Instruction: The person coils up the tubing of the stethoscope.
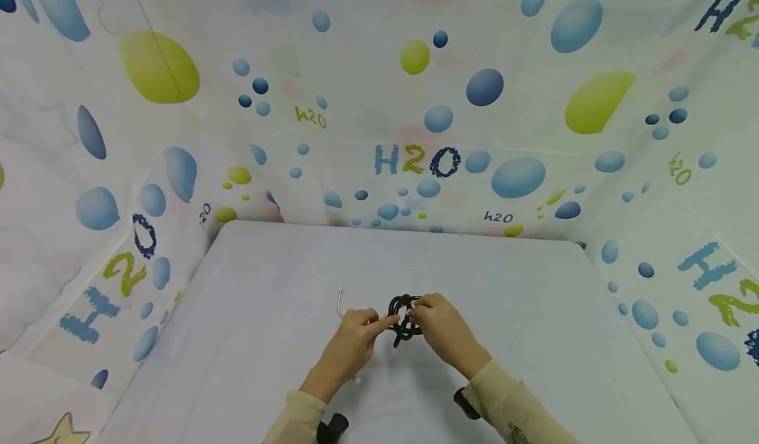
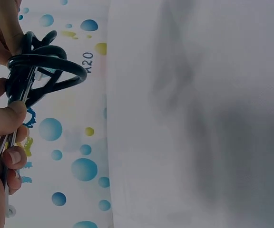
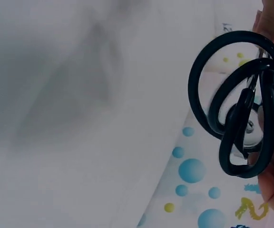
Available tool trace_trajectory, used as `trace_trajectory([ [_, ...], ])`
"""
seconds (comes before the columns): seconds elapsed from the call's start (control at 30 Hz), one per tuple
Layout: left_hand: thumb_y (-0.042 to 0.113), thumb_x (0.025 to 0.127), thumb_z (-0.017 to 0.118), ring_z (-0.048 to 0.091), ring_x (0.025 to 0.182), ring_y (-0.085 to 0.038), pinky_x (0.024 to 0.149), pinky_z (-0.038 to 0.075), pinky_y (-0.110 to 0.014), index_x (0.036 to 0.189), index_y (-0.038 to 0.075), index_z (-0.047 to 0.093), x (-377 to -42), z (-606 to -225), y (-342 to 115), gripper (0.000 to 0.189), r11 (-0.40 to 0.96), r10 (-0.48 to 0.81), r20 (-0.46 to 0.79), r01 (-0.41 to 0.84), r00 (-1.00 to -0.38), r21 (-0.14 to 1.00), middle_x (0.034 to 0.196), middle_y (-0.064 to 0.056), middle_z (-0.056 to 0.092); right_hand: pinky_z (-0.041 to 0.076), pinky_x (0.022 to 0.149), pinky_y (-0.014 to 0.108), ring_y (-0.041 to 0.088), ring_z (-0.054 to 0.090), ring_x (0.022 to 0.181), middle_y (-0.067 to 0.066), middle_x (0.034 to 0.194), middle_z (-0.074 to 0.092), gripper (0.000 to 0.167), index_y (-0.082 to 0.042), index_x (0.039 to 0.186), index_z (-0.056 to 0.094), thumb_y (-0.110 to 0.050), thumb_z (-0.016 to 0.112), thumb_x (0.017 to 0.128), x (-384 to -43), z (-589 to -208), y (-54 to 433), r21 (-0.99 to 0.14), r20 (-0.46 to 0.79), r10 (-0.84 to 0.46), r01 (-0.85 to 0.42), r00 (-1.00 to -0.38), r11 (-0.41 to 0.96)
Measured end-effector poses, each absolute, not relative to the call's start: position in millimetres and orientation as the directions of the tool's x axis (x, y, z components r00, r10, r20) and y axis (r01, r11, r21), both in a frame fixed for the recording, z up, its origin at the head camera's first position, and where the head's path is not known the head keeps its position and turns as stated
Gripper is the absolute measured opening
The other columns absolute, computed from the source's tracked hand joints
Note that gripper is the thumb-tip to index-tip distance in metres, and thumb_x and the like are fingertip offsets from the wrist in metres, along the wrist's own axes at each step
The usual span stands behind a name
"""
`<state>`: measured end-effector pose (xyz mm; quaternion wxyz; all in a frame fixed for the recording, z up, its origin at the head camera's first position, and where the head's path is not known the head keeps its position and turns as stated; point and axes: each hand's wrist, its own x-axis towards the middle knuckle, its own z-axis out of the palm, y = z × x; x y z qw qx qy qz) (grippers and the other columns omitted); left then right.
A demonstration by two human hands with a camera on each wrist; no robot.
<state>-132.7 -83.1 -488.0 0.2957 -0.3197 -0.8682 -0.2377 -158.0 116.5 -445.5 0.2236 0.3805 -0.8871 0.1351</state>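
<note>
A stethoscope with coiled black tubing (image 1: pixel 396 307) is held between both hands, above the white table. My left hand (image 1: pixel 350 338) grips its metal ear tubes (image 2: pixel 12 137) where they meet the coil; one white ear tip (image 1: pixel 340 290) sticks out beyond that hand. On the coil's other side, my right hand (image 1: pixel 441 325) pinches the round chest piece (image 3: pixel 254 133) and tubing with fingers and thumb. Several loops of tubing (image 3: pixel 196 71) wrap around the metal part in the right wrist view. Fingers partly hide the chest piece.
A white-covered table (image 1: pixel 284 259) lies under the hands. Behind it and at both sides hang white curtains (image 1: pixel 356 55) printed with blue and green bubbles. Dark wrist devices (image 1: pixel 333 428) show by the sleeves.
</note>
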Motion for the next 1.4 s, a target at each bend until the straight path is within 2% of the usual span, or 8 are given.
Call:
trace_trajectory([
  [0.2,-0.009,0.071,0.073,0.047,0.067,-0.012,0.063,0.036,-0.025,0.105,0.015,0.073,-131.9,-483.9,-82.0,0.041,0.677,0.415,0.666,0.699,-0.621,0.231,0.077,0.0,0.055,0.045,0.063,0.027,0.017,0.049,0.068,0.003,0.082,0.053,0.019,-0.009,0.08,0.065,-0.003,0.081,0.07,-156.8,-445.0,114.1,-0.065,0.478,-0.594,-0.7,-0.647,0.711],
  [0.37,-0.007,0.071,0.074,0.048,0.066,-0.012,0.062,0.037,-0.025,0.105,0.017,0.073,-131.6,-481.5,-82.5,0.042,0.676,0.429,0.671,0.708,-0.605,0.207,0.076,0.0,0.055,0.046,0.066,0.039,0.028,0.051,0.08,0.015,0.099,0.057,0.018,-0.011,0.086,0.07,-0.002,0.079,0.072,-154.3,-443.6,112.1,-0.231,0.405,-0.508,-0.622,-0.761,0.748],
  [0.5,-0.009,0.071,0.072,0.05,0.067,-0.012,0.063,0.039,-0.026,0.107,0.018,0.072,-130.4,-480.5,-82.8,0.045,0.682,0.441,0.647,0.701,-0.622,0.208,0.078,-0.001,0.058,0.048,0.067,0.046,0.034,0.057,0.084,0.014,0.099,0.065,0.014,-0.008,0.091,0.071,-0.003,0.072,0.078,-156.7,-443.3,115.6,-0.441,0.273,-0.464,-0.538,-0.843,0.718],
  [0.67,-0.009,0.072,0.07,0.05,0.067,-0.012,0.063,0.038,-0.026,0.108,0.017,0.072,-129.1,-478.9,-83.1,0.044,0.676,0.437,0.636,0.699,-0.636,0.234,0.078,0.0,0.057,0.049,0.059,0.027,0.016,0.059,0.071,0.007,0.087,0.066,0.014,-0.003,0.094,0.067,0.0,0.065,0.081,-161.7,-450.9,122.7,-0.797,0.107,-0.388,-0.312,-0.915,0.516],
  [0.8,-0.008,0.074,0.071,0.049,0.067,-0.011,0.063,0.038,-0.026,0.107,0.016,0.072,-130.1,-475.9,-82.8,0.041,0.661,0.421,0.66,0.709,-0.622,0.246,0.078,0.0,0.056,0.05,0.057,0.025,0.012,0.057,0.067,0.011,0.079,0.061,0.022,0.003,0.098,0.058,0.004,0.067,0.077,-160.1,-454.0,118.5,-0.952,0.021,-0.239,-0.092,-0.971,0.291],
  [0.93,-0.007,0.075,0.07,0.049,0.067,-0.011,0.063,0.039,-0.026,0.106,0.015,0.072,-130.0,-473.5,-83.5,0.038,0.654,0.411,0.678,0.715,-0.61,0.248,0.077,0.0,0.056,0.054,0.066,0.031,0.015,0.061,0.071,0.01,0.082,0.061,0.048,0.003,0.12,0.045,0.005,0.065,0.077,-158.0,-452.8,111.7,-0.986,-0.112,-0.148,0.092,-0.983,0.137],
  [1.03,-0.005,0.076,0.07,0.048,0.066,-0.011,0.062,0.038,-0.025,0.106,0.015,0.072,-128.7,-473.1,-84.3,0.036,0.649,0.411,0.681,0.719,-0.606,0.248,0.077,0.001,0.056,0.055,0.073,0.037,0.017,0.063,0.074,0.013,0.087,0.06,0.058,0.003,0.134,0.037,0.005,0.06,0.08,-159.1,-452.9,111.7,-0.979,-0.198,-0.187,0.187,-0.962,0.076],
  [1.4,-0.003,0.078,0.069,0.047,0.066,-0.011,0.063,0.038,-0.024,0.108,0.014,0.072,-124.1,-473.9,-86.0,0.034,0.627,0.407,0.683,0.729,-0.606,0.274,0.076,0.001,0.056,0.05,0.087,0.038,0.019,0.064,0.09,0.02,0.108,0.058,0.053,0.014,0.133,0.033,0.007,0.052,0.084,-157.9,-455.2,116.7,-0.931,-0.294,-0.315,0.345,-0.902,-0.12],
])
